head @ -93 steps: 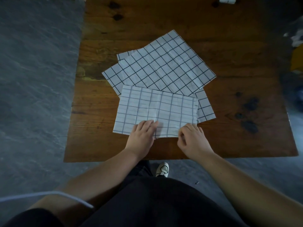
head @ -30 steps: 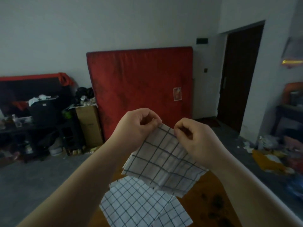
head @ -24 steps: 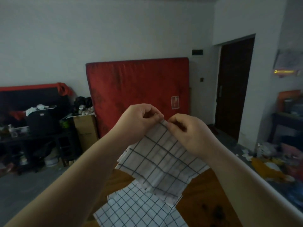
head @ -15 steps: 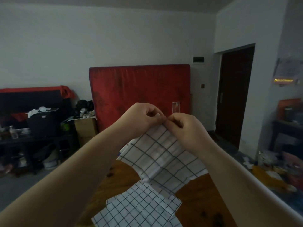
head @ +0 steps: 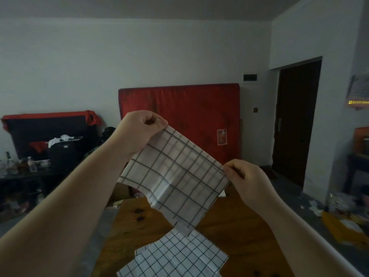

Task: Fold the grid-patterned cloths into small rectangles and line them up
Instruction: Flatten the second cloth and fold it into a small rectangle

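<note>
Hanging in the air above the wooden tabletop [head: 235,222], one grid-patterned cloth [head: 175,176] is stretched between both hands. The left hand [head: 139,130] is raised higher and pinches the cloth's upper corner between thumb and curled fingers; the right hand [head: 247,176] sits lower and pinches the corner at the other end of the same edge, its fingers curled in over the fabric. That top edge slopes down from left to right, so the cloth hangs tilted, with its lowest corner pointing down toward the tabletop without touching it. Creases cross the middle of the held cloth, and a second layer shows along its lower left border. Below it, more grid-patterned cloths [head: 175,256] lie flat on the tabletop, overlapping one another at slightly different angles, partly cut off by the bottom of the view. Two dark knots [head: 139,213] mark the wood near the tabletop's far left side. Behind, a red mattress [head: 189,116] stands upright against the white wall, a dark doorway [head: 295,120] opens to the right, and a cluttered dark bench [head: 24,172] fills the left.
</note>
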{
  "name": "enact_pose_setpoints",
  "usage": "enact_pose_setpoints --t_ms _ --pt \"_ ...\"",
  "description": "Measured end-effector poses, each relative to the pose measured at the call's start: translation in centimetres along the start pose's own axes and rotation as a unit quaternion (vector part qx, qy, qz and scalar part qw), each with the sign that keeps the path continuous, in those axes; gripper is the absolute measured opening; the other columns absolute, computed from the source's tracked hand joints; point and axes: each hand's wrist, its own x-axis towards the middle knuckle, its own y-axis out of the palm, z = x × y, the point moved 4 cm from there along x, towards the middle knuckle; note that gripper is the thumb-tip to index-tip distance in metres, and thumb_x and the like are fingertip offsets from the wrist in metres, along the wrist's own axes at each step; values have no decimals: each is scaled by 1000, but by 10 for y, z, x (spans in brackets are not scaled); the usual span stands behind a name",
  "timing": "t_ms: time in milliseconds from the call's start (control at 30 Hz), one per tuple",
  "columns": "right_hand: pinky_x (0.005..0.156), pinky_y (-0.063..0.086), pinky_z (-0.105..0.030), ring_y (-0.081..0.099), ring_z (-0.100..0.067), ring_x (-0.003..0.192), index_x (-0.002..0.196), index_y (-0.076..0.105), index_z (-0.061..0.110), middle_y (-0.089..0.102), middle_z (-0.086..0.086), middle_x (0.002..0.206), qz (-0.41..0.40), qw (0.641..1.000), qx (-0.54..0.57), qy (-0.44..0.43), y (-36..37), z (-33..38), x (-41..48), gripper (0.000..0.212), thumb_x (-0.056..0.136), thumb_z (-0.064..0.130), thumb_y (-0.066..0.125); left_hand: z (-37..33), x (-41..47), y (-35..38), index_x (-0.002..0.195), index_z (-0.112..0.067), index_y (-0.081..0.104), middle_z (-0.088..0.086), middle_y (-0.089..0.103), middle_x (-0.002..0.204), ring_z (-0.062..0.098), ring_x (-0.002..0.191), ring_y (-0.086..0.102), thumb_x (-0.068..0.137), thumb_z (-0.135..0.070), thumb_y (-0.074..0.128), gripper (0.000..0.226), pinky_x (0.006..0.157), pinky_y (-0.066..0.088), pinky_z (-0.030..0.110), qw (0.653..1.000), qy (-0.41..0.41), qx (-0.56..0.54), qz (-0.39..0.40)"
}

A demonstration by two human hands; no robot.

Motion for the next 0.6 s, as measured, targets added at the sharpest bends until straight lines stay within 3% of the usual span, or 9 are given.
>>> enact_pose_setpoints --t_ms 100,200,333,467,600 --pt "64 54 -19 66 -5 72 93 67 38 69 21 85 11 1000 -12 -2 -4 -11 -1 17 102 29 56 -3 0 -3 81 -30 75 -8 73 87 11 87 69 92 -28 72 12 78 54 28 1000 10 7 7" --pt "68 56 -23 66 -3 77 92 67 41 70 19 83 53 996 -63 20 -5 -23 -1 16 101 32 58 -9 -3 0 81 -31 75 -9 73 85 6 82 67 93 -27 71 13 71 49 21 999 26 18 9" --pt "71 55 -22 66 -4 79 92 65 44 70 16 87 62 991 -113 43 -10 -34 3 17 101 33 57 -15 -4 10 83 -30 75 -11 73 86 4 85 66 93 -26 70 12 74 49 20 998 44 39 33" --pt "68 51 -19 64 -5 81 100 57 44 63 17 99 16 986 -159 45 -15 -31 14 21 103 23 53 -19 1 22 84 -31 75 -16 72 88 -2 86 64 95 -23 68 15 75 46 16 993 58 74 66" --pt "96 50 -26 56 -2 113 131 59 31 56 19 122 -39 996 -81 21 -20 -10 20 34 102 15 51 -19 1 33 85 -31 75 -15 73 88 -1 85 66 94 -24 69 13 74 48 15 992 63 67 81"
